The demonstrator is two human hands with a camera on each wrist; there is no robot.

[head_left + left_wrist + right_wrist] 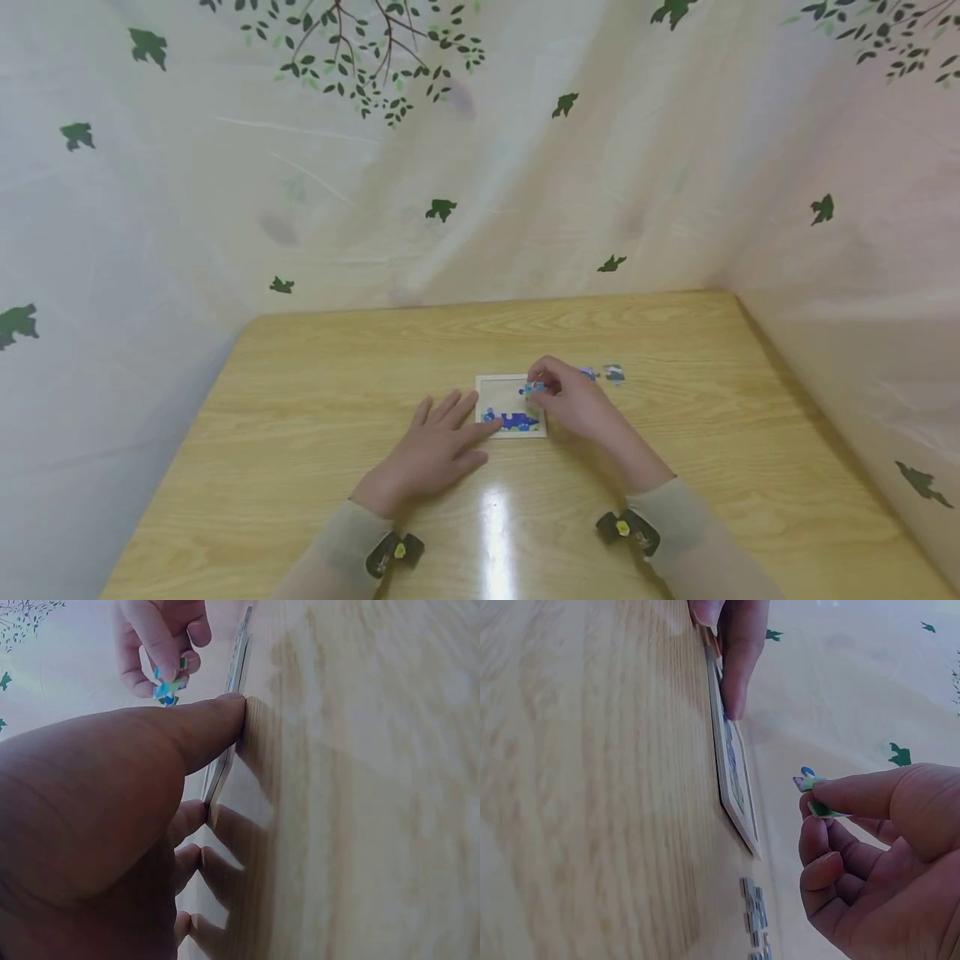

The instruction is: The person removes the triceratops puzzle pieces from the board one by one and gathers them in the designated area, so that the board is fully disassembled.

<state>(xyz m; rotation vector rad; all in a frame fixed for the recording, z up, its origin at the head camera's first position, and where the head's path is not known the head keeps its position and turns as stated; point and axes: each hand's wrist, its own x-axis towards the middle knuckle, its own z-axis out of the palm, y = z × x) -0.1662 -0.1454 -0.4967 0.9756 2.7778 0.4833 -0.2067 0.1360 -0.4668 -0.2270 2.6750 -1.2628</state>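
A small jigsaw tray [498, 392] with a pale frame lies on the table, and joined blue pieces [519, 422] fill part of its near side. My left hand [431, 454] lies spread over the left edge of the tray, fingers straight, with one finger reaching onto the blue pieces. Thumb and fingertips of my right hand [577, 406] pinch a blue and green jigsaw piece [531, 388]. In the right wrist view that jigsaw piece [807, 782] is held up off the tray. The other right fingers curl beneath the pinch.
Loose jigsaw pieces [613, 373] lie just beyond and right of the right hand, some partly hidden by it. The wooden table [315, 400] extends around the tray. A pale curtain [510, 167] with printed leaves hangs behind and at both sides.
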